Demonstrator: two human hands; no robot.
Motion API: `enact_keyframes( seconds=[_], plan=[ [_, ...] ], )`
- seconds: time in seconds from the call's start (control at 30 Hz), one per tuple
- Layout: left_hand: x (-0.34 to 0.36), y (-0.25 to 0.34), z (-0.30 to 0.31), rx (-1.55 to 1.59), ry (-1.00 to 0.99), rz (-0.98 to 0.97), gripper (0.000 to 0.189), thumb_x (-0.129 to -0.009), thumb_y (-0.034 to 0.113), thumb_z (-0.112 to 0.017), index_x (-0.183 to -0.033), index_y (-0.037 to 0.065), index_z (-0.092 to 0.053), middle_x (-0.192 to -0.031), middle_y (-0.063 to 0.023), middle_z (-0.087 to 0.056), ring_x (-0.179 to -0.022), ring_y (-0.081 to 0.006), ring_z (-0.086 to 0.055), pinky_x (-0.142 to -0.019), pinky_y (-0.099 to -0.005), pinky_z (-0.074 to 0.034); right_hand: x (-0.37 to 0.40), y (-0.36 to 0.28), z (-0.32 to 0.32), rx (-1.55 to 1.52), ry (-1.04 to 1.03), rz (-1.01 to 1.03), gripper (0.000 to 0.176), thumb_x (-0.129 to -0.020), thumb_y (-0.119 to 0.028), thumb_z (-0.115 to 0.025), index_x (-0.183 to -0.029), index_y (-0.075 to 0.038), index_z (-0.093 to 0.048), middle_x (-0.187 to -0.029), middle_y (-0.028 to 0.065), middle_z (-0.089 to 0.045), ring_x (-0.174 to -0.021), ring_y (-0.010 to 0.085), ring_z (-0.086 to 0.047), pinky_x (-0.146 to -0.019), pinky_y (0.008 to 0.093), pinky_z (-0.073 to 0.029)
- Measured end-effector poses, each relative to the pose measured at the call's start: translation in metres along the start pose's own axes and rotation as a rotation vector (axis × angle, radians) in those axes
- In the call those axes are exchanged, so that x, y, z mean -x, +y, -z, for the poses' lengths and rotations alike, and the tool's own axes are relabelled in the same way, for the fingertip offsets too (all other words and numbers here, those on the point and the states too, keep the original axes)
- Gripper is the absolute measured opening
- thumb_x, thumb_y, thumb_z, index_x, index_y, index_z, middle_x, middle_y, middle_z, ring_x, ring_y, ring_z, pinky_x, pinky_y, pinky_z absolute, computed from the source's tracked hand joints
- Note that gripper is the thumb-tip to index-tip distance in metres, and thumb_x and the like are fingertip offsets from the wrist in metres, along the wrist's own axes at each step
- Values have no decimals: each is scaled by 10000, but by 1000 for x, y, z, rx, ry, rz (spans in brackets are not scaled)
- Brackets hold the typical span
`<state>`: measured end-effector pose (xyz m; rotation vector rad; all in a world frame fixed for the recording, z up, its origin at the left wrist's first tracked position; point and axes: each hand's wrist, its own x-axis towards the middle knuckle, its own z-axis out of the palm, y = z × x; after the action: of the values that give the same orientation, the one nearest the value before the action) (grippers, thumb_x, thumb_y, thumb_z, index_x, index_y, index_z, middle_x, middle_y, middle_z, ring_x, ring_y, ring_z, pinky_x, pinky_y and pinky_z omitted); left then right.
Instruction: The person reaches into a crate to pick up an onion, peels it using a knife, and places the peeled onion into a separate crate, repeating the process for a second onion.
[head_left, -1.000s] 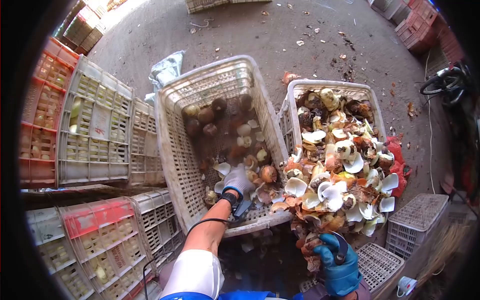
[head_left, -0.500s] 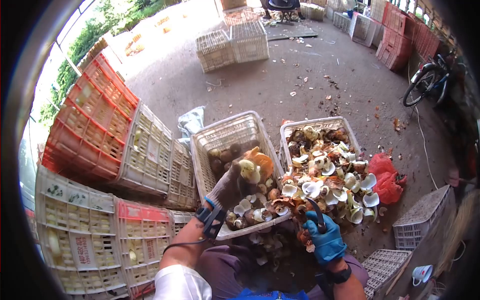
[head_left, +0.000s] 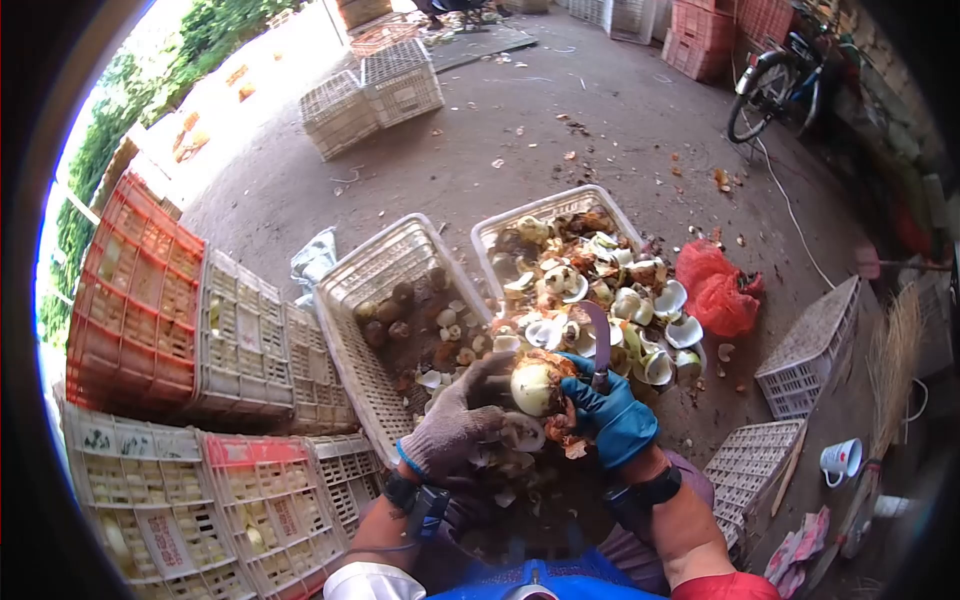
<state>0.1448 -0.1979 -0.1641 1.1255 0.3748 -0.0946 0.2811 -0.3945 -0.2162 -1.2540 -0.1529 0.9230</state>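
My left hand [head_left: 458, 424], in a grey knit glove, has its fingers closed around one side of a pale onion [head_left: 535, 388] with brown skin still on its top. My right hand [head_left: 617, 420], in a blue rubber glove, grips a knife with a curved blade [head_left: 600, 335] that points up and away from me. Its thumb side meets the onion, and loose brown skin hangs below. Just beyond my left hand stands a white crate [head_left: 338, 340] with whole onions inside. Beyond my right hand, a second crate [head_left: 488, 240] is heaped with onion peels and cut outer layers [head_left: 655, 300].
Stacked crates of onions [head_left: 245, 335] wall in the left side. A red mesh bag [head_left: 715, 290] lies right of the peel heap. More crates [head_left: 805, 350], a white mug [head_left: 840, 460] and a broom [head_left: 895, 370] are at right. A bicycle [head_left: 775, 90] stands farther back.
My left hand has brought the onion from above the left crate down and right, to meet my right hand. The knife is now raised beside it. The view has shifted right.
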Motion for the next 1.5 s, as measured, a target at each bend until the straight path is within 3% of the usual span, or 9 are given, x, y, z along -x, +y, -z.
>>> enact_keyframes(
  seconds=[0.13, 0.37, 0.47, 0.63, 0.77, 1.0, 1.13, 1.27, 1.5],
  plan=[
    [-17, -18, -2, -125, 77, -59, 894, -754, -12, -816, -1564, 45, -443, -1399, -113, -618, -1231, -166, -622, -1064, -328, -530, 7, -7, -10, 84, 80, -44, 328, -1016, -184, -758, -1302, -35, -702, -871, -5, -718, -699, 73, -636, -636, 259, -517],
    [-19, -49, 18, -48, 161, -44, 721, -864, 68, -777, -1518, 60, -472, -1323, -87, -640, -1157, -169, -645, -998, -309, -558, 1, -4, -14, 62, 202, 113, 211, -1040, -139, -715, -1230, -49, -730, -907, 16, -761, -793, 75, -674, -690, 257, -541],
    [-14, -39, 9, 147, 161, -141, 731, -880, 70, -742, -1538, 64, -424, -1346, -100, -626, -1167, -186, -651, -1003, -329, -571, -10, -9, -4, 512, 287, 378, 412, -1014, -172, -752, -1398, -53, -659, -1046, 72, -775, -795, 96, -683, -727, 292, -562],
    [-10, -42, 17, 147, 193, -101, 811, -883, 86, -818, -1563, 75, -376, -1360, -127, -621, -1185, -190, -652, -997, -341, -580, 2, -13, -16, 598, 3, 317, 559, -993, -147, -770, -1500, -24, -570, -1417, 166, -680, -1257, 206, -668, -1019, 326, -553],
    [-14, -51, 17, -207, 289, -216, 835, -802, 143, -928, -1491, 89, -460, -1322, -88, -639, -1200, -170, -637, -1016, -337, -570, 4, -10, -26, 984, -17, 775, 585, -868, 3, -701, -1444, -53, -621, -1297, 218, -723, -982, 352, -778, -867, 403, -611],
    [-11, -41, 4, -493, 413, -145, 845, -727, 162, -973, -1419, 67, -498, -1293, -94, -640, -1166, -170, -643, -1004, -329, -557, 1, 7, -22, 1436, 166, 777, 644, -860, -45, -653, -1492, -50, -531, -1159, 221, -741, -862, 403, -745, -762, 483, -583],
    [-10, -44, 10, -422, 416, -209, 901, -705, 209, -991, -1429, 43, -480, -1307, -114, -620, -1189, -189, -636, -1015, -339, -551, -13, 19, -9, 933, 271, 327, 453, -962, -97, -682, -1413, -101, -643, -1120, 224, -746, -872, 407, -738, -773, 459, -592],
    [-12, -48, 14, -368, 435, -219, 905, -701, 208, -997, -1422, 31, -479, -1313, -121, -619, -1185, -189, -637, -1017, -340, -553, -3, 21, -19, 1107, 232, 691, 455, -922, -96, -710, -1376, -103, -674, -1019, 186, -746, -831, 378, -730, -738, 440, -592],
    [-12, -46, 7, -380, 427, -158, 931, -687, 132, -1004, -1428, 54, -444, -1287, -104, -661, -1164, -177, -670, -991, -327, -583, 4, 8, -29, 1464, 139, 802, 497, -915, -127, -610, -1404, -39, -618, -809, 79, -601, -659, 263, -650, -620, 421, -506]
  ],
)
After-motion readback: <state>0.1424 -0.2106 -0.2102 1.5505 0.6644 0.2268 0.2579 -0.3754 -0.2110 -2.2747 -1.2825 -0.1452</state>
